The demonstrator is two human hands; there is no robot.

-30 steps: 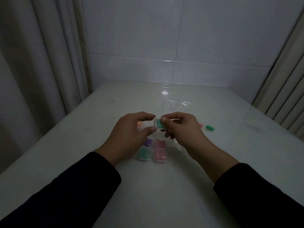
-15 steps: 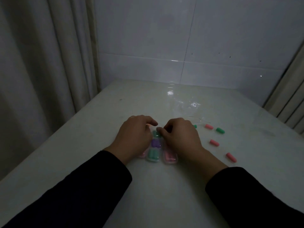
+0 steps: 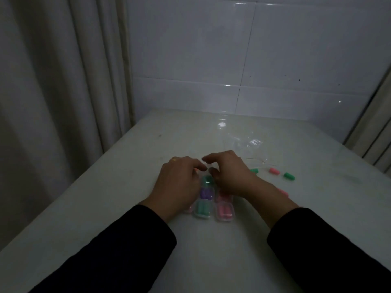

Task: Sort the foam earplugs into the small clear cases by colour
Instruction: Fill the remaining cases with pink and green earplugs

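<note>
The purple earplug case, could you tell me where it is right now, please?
In the head view the purple case lies on the table between the two hands, with one green case just beyond it and another green case nearer the person.

**A pale table with little cases and loose earplugs**

A pale table (image 3: 127, 208) is seen. Small clear cases are laid side by side on it: a green-filled case (image 3: 202, 208), a pink-filled case (image 3: 225, 211), a purple-filled case (image 3: 205, 192). Farther right, a green earplug (image 3: 289, 176), a pink earplug (image 3: 274, 171) and another green earplug (image 3: 254, 170) are scattered. A crinkled clear plastic bag (image 3: 247, 142) is spread behind them.
</note>
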